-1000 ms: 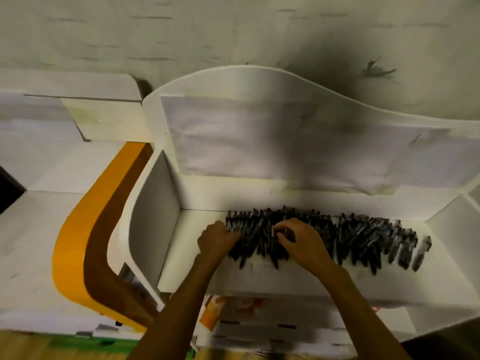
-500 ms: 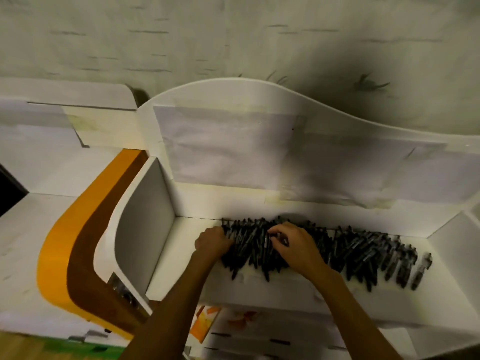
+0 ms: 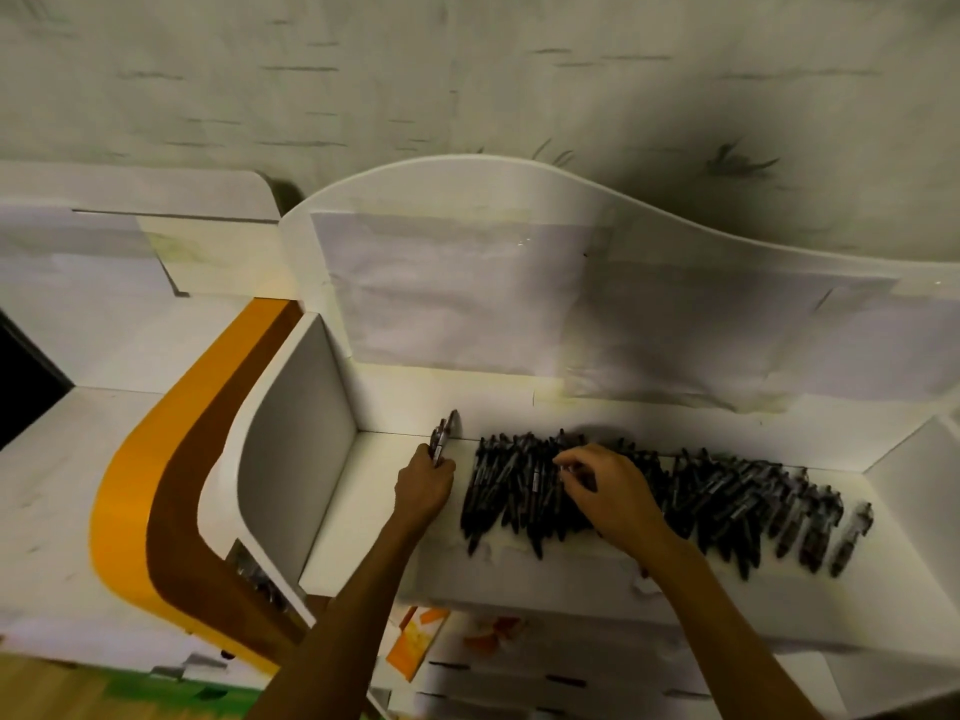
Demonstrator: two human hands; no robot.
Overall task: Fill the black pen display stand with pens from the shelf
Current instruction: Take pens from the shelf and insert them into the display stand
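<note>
We are at the gathering stage, working along the white shelf [image 3: 571, 569] where the pens [image 3: 649, 496] lie in a long, dense row, tips toward us. Our left hand [image 3: 423, 485] has its grip curled round a small bunch of pens [image 3: 441, 441], lifted clear of the row and standing up beside the shelf's left divider [image 3: 296, 439]. Our right hand [image 3: 608, 493] rests on the left part of the row with its grip narrow, the fingertips [image 3: 563, 462] pinching at a pen in the pile; whether that pen is off the shelf yet, we cannot tell

How far along are we? Not far, we judge. Only a few pens are in hand and nearly the whole row lies on the shelf. The black display stand does not show anywhere in view, so we cannot say how many pens it holds or where it stands. What we judge is left: pick more pens until the left hand has a full bunch, carry them to the stand, slot them in, and come back for the rest
</note>
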